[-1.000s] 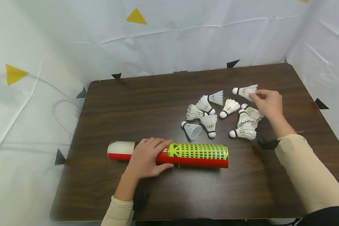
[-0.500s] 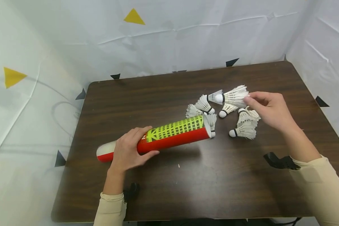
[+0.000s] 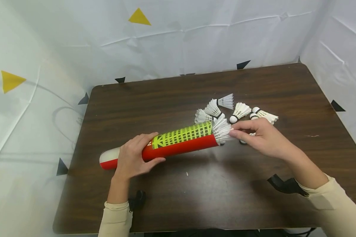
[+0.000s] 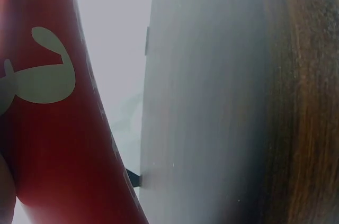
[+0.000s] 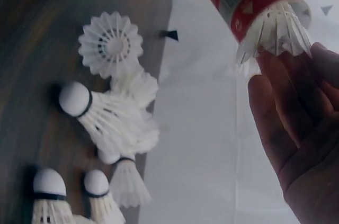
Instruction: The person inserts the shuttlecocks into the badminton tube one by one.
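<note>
My left hand (image 3: pixel 133 156) grips a red shuttlecock tube (image 3: pixel 179 143) with a yellow-green grid print around its left half. The tube is tilted, its open right end raised above the table. With thumb and fingers, my right hand (image 3: pixel 259 136) pinches the feather edge of a white shuttlecock (image 3: pixel 222 131). Its cork end is hidden inside the tube's mouth, and the feathers stick out. In the right wrist view the feather skirt (image 5: pixel 280 30) sits in the opening at my fingertips. Red tube wall (image 4: pixel 74 150) fills the left side of the left wrist view.
Several loose shuttlecocks lie on the dark wood table (image 3: pixel 142 108) behind the tube's open end, among them one shuttlecock (image 3: pixel 225 101) at the back and another (image 3: pixel 265 115) to the right. White cloth (image 3: pixel 178 42) hangs around the table's back and sides.
My left hand has lifted and tilted the tube, moving it slightly left. The right hand has carried the shuttlecock from the back right, leftward and nearer, into the tube's mouth.
</note>
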Motion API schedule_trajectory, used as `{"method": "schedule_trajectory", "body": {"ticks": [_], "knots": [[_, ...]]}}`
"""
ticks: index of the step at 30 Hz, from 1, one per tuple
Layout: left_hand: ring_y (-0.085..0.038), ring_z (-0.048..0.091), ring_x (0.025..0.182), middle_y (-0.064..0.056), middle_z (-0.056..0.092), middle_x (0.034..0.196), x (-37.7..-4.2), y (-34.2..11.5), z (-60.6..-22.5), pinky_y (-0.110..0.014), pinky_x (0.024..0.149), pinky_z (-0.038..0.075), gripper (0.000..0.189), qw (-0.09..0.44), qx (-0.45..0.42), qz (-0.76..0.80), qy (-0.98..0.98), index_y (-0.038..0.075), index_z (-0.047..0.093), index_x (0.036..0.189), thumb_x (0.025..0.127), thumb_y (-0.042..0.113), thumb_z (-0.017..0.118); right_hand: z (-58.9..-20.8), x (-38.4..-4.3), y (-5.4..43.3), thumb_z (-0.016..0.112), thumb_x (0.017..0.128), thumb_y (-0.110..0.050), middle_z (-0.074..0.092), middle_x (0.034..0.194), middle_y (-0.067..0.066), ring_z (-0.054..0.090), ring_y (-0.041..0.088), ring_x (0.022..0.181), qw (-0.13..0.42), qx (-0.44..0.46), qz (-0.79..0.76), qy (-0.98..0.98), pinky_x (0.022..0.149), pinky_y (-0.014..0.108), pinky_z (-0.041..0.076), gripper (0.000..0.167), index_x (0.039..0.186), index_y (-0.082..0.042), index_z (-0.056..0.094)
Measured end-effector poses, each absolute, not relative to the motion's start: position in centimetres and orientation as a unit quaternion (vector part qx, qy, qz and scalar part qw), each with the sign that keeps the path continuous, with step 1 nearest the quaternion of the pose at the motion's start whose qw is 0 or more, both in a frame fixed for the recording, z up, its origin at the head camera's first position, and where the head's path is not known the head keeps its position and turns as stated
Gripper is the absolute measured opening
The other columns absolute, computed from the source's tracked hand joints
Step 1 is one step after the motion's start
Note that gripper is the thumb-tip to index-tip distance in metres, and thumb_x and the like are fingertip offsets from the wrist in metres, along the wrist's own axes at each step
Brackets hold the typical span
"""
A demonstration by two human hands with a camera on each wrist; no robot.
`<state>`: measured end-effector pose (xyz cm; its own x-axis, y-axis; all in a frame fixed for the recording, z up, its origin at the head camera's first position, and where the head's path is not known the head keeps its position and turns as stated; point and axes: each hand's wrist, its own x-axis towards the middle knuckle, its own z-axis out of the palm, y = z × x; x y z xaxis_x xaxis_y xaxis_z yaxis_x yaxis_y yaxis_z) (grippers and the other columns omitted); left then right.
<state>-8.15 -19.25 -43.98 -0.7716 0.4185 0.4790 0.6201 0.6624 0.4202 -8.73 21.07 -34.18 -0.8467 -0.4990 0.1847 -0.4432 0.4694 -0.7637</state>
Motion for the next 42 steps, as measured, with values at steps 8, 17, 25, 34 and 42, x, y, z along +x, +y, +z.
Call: {"method": "schedule_trajectory", "body": {"ticks": [8, 17, 25, 34, 42], "knots": [[-0.014, 0.064, 0.098, 0.004, 0.068, 0.117, -7.9, -19.2, -44.2, -0.038, 0.081, 0.055, 0.072, 0.156, -0.303, -0.305, -0.89, 0.019, 0.061, 0.132, 0.072, 0.055, 0.079, -35.4, -8.9, 18.7, 0.063, 0.096, -0.008, 0.066, 0.087, -0.005, 0.06, 0.018, 0.073, 0.143, -0.312, -0.451, 0.824, 0.062, 0.028, 0.052, 0.015, 0.107, -0.013, 0.072], [-0.015, 0.064, 0.099, 0.003, 0.068, 0.117, -7.9, -19.0, -43.9, -0.038, 0.082, 0.055, 0.072, 0.153, -0.305, -0.307, -0.889, 0.019, 0.061, 0.132, 0.071, 0.053, 0.08, -36.8, -10.2, 17.1, 0.06, 0.093, 0.001, 0.07, 0.086, 0.001, 0.061, 0.018, 0.064, 0.199, -0.304, -0.506, 0.782, 0.057, 0.034, 0.055, 0.016, 0.092, -0.008, 0.073], [-0.014, 0.064, 0.097, 0.003, 0.068, 0.117, -8.0, -18.5, -43.9, -0.037, 0.082, 0.055, 0.071, 0.147, -0.304, -0.302, -0.891, 0.018, 0.061, 0.132, 0.073, 0.052, 0.079, -37.6, -11.0, 15.9, 0.071, 0.082, 0.004, 0.071, 0.075, 0.007, 0.044, 0.013, 0.041, 0.186, -0.233, -0.552, 0.779, 0.038, 0.026, 0.039, 0.011, 0.091, 0.004, 0.076], [-0.015, 0.064, 0.096, 0.002, 0.069, 0.115, -8.3, -18.5, -43.9, -0.036, 0.081, 0.055, 0.07, 0.14, -0.302, -0.296, -0.895, 0.017, 0.062, 0.131, 0.073, 0.053, 0.079, -37.5, -11.0, 16.1, 0.072, 0.083, 0.003, 0.07, 0.075, 0.005, 0.044, 0.011, 0.045, 0.18, -0.255, -0.554, 0.772, 0.039, 0.024, 0.036, 0.008, 0.09, 0.004, 0.076], [-0.015, 0.064, 0.097, 0.002, 0.068, 0.116, -8.5, -18.6, -43.8, -0.036, 0.08, 0.055, 0.07, 0.134, -0.304, -0.298, -0.895, 0.02, 0.06, 0.133, 0.074, 0.053, 0.078, -36.9, -10.7, 16.6, 0.066, 0.086, 0.002, 0.065, 0.068, -0.001, 0.05, 0.013, 0.048, 0.171, -0.256, -0.522, 0.795, 0.043, 0.027, 0.045, 0.014, 0.077, -0.005, 0.074]]}}
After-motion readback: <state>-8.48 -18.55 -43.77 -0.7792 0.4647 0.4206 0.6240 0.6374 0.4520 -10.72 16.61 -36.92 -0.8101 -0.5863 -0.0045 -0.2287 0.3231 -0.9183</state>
